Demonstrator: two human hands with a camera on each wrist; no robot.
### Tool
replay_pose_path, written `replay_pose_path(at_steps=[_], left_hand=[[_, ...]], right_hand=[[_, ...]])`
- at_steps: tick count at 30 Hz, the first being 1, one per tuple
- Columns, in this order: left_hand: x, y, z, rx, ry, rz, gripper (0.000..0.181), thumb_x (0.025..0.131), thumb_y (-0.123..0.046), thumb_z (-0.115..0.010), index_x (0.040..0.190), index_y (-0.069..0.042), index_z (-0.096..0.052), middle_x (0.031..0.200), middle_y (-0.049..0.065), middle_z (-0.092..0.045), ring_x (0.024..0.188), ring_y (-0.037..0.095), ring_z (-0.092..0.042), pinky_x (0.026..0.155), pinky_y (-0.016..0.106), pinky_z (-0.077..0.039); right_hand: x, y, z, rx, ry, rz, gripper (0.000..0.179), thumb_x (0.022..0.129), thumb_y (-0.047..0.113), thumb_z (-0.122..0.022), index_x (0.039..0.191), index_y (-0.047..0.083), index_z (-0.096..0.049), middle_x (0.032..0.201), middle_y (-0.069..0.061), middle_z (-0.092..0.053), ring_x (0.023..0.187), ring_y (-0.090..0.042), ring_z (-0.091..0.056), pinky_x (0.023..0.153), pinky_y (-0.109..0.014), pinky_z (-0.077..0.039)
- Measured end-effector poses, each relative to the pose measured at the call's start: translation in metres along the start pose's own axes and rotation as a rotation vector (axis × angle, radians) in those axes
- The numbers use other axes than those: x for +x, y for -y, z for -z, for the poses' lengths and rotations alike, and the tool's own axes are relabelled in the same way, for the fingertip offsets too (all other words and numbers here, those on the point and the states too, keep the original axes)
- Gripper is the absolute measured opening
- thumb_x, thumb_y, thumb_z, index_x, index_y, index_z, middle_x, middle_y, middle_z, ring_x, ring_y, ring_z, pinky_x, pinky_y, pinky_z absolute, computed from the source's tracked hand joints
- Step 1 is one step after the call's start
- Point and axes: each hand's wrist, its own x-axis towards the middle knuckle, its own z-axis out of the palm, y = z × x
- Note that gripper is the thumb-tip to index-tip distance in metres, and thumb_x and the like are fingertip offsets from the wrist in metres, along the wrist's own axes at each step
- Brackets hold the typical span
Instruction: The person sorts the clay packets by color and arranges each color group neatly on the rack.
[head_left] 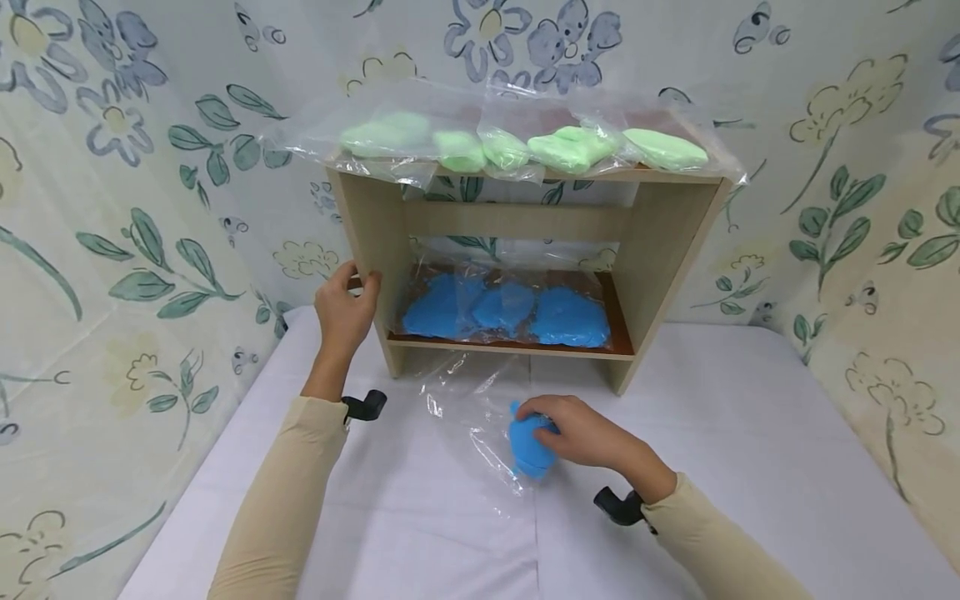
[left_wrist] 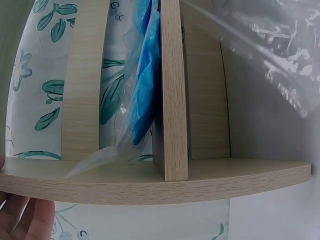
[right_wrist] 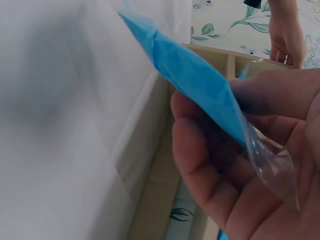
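My right hand [head_left: 581, 429] pinches a clear plastic bag of blue material [head_left: 529, 446] between thumb and fingers, in front of the small wooden shelf [head_left: 517, 218]. In the right wrist view the blue bag [right_wrist: 190, 75] is seen edge-on, with its clear end lying against the palm. My left hand [head_left: 347, 307] grips the front edge of the shelf's left side panel, thumb on one face and fingers on the other. On the shelf's lower board lie several clear bags of blue material [head_left: 572, 317]. What the blue stuff is cannot be told.
Along the shelf's top lie several clear bags of light green material [head_left: 573, 148]. A white cloth [head_left: 450, 533] covers the table under the shelf. Floral fabric [head_left: 225, 208] hangs behind and at both sides. Black wrist mounts [head_left: 365, 406] sit on both wrists.
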Motion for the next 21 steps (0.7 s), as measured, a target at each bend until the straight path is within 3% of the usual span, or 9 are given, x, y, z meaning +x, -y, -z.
replay_pose_path(at_steps=[11,21], left_hand=[[-0.001,-0.002,0.001,-0.003,0.013,0.014,0.035,0.097,-0.026,-0.06,0.125,-0.005,-0.065,0.124,0.015,-0.069,0.103,0.031,-0.07,0.081,0.047,-0.061],[-0.001,-0.003,0.002,-0.002,0.013,0.014,0.035,0.097,-0.025,-0.06,0.125,-0.005,-0.065,0.124,0.015,-0.07,0.102,0.032,-0.07,0.081,0.048,-0.061]], right_hand=[[-0.01,0.011,0.017,-0.065,0.004,0.024,0.03,0.092,0.004,-0.064,0.122,0.006,-0.065,0.128,-0.011,-0.067,0.113,-0.027,-0.065,0.09,-0.042,-0.06],[-0.014,0.018,0.035,-0.082,-0.07,0.043,0.03,0.094,0.006,-0.062,0.124,0.01,-0.064,0.128,-0.012,-0.067,0.113,-0.031,-0.066,0.085,-0.044,-0.062]])
